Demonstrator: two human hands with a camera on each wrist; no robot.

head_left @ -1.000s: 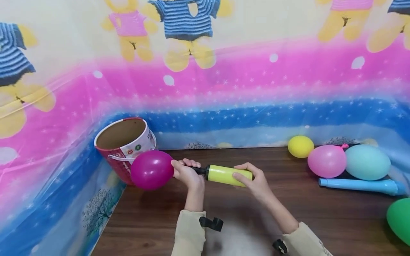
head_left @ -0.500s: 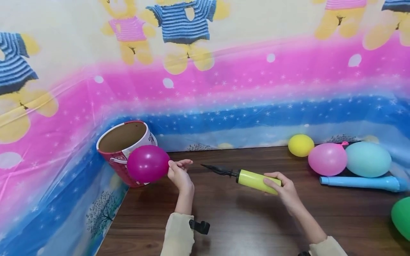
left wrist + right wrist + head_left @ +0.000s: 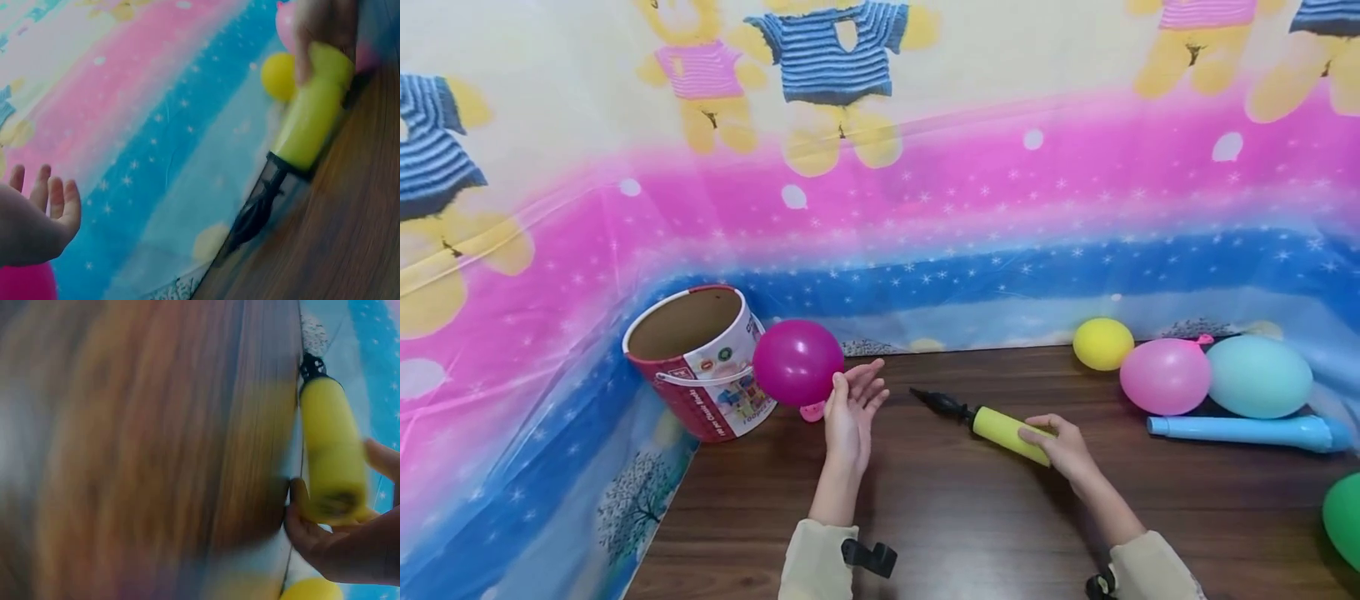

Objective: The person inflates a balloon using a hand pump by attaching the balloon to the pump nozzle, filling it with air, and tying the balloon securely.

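Observation:
My left hand (image 3: 847, 429) holds a magenta balloon (image 3: 797, 362) at its neck end, thumb against it and the other fingers spread upward. The neck itself is hidden by the hand. In the left wrist view only a bit of the balloon (image 3: 28, 281) shows below the palm. My right hand (image 3: 1063, 450) grips a yellow-green balloon pump (image 3: 1009, 433) round its rear end. The pump's black nozzle (image 3: 936, 402) points left toward the left hand, apart from the balloon. Thumb and fingers stand round the pump body (image 3: 334, 440) in the right wrist view.
A red and white bucket (image 3: 700, 375) stands at the left, a small pink thing (image 3: 812, 411) beside it. Along the back right lie a yellow balloon (image 3: 1103, 344), a pink one (image 3: 1165, 377), a light blue one (image 3: 1258, 377) and a blue tube (image 3: 1240, 432). A green balloon (image 3: 1345, 517) is farther right.
The pump's nozzle has come away from the balloon, and the right hand has moved right with the pump. The left hand has turned palm up, lifting the balloon away from the bucket's front.

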